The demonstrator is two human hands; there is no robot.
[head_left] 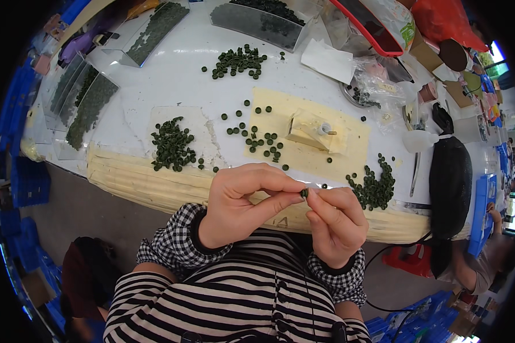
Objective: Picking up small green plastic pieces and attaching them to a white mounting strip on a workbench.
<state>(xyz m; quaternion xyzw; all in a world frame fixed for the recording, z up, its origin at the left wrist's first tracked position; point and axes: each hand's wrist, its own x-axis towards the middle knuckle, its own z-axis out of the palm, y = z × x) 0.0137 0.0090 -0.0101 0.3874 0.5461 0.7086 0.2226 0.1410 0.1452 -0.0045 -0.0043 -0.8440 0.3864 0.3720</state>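
Note:
Just over the table's near edge, my left hand (243, 197) and my right hand (339, 222) meet, thumb and forefinger of each pressed together. Between their fingertips sits a small dark green round part (304, 193), mostly covered by the fingers. Beyond them, a tape-covered block (306, 130) with a metal pin stands on a cream mat (349, 123). Loose green round parts (267, 137) are scattered to the left of the block. One heap of the parts (171, 146) lies left of my hands, another heap (375, 186) to the right, and a third heap (238, 62) farther back.
Clear bins (257, 26) filled with dark parts stand along the back and left. A red-edged device (372, 26) overhangs the back right. Tweezers (415, 174) and a black wrapped bundle (451, 186) lie at right. A padded edge (143, 174) runs along the front. Other people sit nearby.

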